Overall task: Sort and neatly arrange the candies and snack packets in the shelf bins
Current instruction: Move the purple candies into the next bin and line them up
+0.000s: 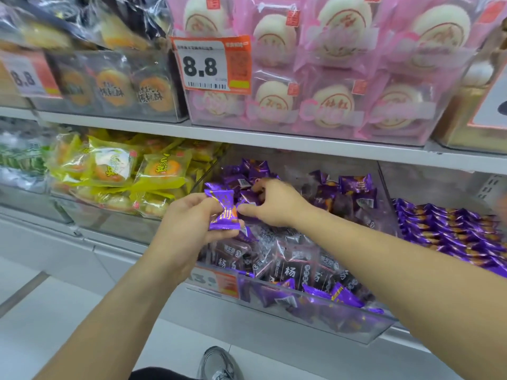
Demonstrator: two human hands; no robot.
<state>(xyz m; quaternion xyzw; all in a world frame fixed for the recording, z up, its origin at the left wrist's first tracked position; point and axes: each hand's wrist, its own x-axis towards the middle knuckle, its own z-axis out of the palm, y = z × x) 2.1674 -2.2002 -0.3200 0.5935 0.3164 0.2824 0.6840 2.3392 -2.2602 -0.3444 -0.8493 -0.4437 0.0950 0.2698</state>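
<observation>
My left hand [189, 223] holds a few shiny purple candy packets [223, 212] above the left side of a clear shelf bin [365, 331]. My right hand [274, 202] reaches into that bin just beside them, its fingers pinched on another purple packet [248, 200]. The bin holds a jumble of purple packets [354, 187] at the back and front and dark packets with white characters [290, 270] in the middle.
Yellow pastry packets [123, 171] fill the bin to the left. Purple packets [450, 229] lie in neat rows in the bin to the right. The upper shelf carries pink bun packs [329, 105], dark-wrapped cakes [115, 89] and an 8.8 price tag [208, 65]. My shoe [219, 364] is on the floor below.
</observation>
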